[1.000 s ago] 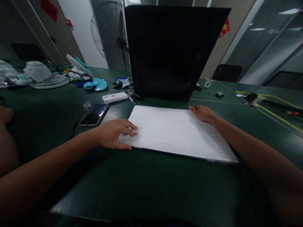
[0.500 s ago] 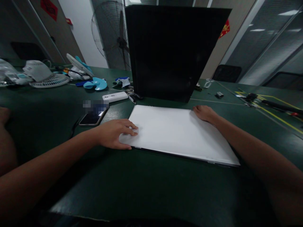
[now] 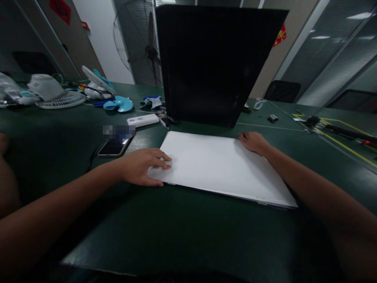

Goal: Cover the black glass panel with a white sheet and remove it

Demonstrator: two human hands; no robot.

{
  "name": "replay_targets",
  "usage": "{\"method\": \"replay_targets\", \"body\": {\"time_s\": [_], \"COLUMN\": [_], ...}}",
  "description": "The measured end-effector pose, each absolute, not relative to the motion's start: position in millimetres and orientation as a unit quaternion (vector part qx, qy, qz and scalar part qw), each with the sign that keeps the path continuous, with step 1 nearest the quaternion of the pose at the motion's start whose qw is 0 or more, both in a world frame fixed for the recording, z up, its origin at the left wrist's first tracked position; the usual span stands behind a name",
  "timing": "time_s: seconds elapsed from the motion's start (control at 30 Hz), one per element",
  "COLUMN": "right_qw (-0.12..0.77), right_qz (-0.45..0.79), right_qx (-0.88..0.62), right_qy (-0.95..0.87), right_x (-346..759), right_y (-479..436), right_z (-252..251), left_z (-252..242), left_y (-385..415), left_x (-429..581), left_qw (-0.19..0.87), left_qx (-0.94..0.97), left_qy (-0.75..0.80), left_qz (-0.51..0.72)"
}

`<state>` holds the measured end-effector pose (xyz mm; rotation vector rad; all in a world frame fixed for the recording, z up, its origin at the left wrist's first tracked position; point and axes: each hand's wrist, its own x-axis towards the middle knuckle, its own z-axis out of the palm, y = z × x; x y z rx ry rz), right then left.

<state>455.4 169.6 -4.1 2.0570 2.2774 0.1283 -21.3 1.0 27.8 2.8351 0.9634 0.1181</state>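
Note:
A thin white rectangular panel (image 3: 212, 163) lies flat on the green table (image 3: 188, 236), a dark rim showing beneath its near edge. My left hand (image 3: 144, 167) rests over the panel's left end, fingers spread and tips on the white surface, thumb by the near edge. At the far right corner, my right hand (image 3: 251, 141) has its fingers curled down over the panel's edge; their undersides are hidden. Behind the panel stands a large black flat screen-like board (image 3: 218, 67), upright and leaning slightly.
Left of the panel lie a phone (image 3: 114, 145) and a white stick-shaped device (image 3: 143, 120). Farther back are a blue fan blade (image 3: 119, 103) and white fan parts (image 3: 60, 98). At right sit a small metal piece (image 3: 273, 118) and yellow strips (image 3: 347, 143). Another person's arm (image 3: 7, 184) shows at far left.
My right hand has shifted very slightly left along the panel's far corner. The panel's near right corner has moved a touch left. My left hand stays in place.

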Motion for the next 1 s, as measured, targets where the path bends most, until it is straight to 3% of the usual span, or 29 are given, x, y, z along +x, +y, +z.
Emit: {"method": "replay_targets", "body": {"time_s": [1.0], "right_qw": [-0.013], "right_qz": [-0.006], "right_qx": [0.698], "right_qy": [0.716], "right_x": [453], "right_y": [166], "right_z": [6], "left_z": [28], "left_y": [1], "left_x": [-21], "left_qw": [0.078], "left_qx": [0.942], "left_qy": [0.325], "left_qz": [0.030]}}
